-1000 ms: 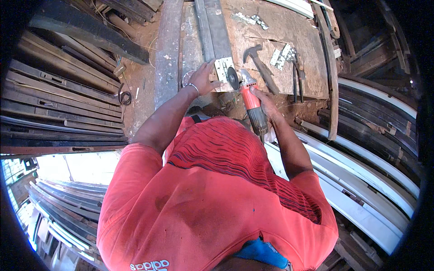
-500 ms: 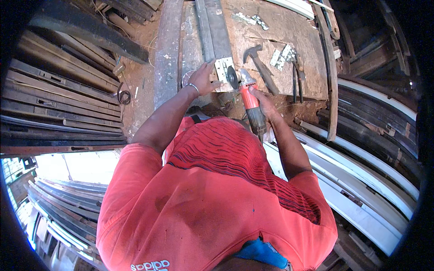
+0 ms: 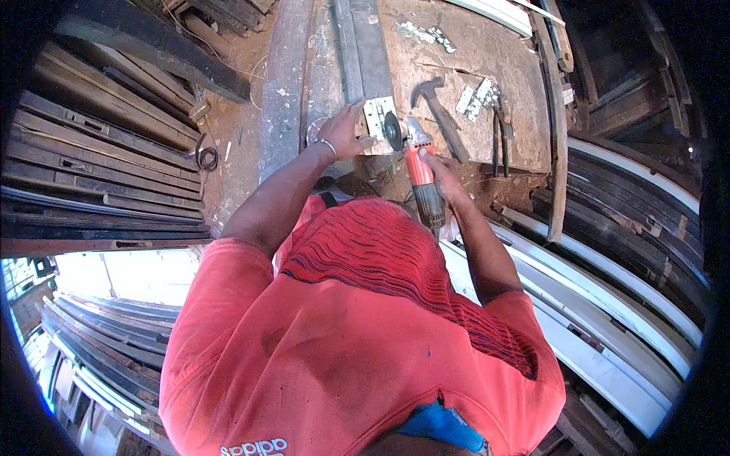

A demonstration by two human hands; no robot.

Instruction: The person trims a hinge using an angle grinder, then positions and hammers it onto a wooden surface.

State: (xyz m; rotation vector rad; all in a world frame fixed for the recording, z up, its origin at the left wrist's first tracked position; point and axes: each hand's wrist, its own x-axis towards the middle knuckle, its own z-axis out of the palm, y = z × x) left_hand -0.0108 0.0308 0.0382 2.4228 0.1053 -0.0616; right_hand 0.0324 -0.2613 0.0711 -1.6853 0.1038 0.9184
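Our right hand grasps the grinder, its disc near the hinge on the board; our left hand's grip we cannot tell. This hinge seems unfinished; other hinges lie aside.

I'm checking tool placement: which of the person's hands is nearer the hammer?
Right. The right hand, on the grinder, is just below and left of the hammer; the left hand is farther left, by the hinge.

Glare at left — rim dark, bent.
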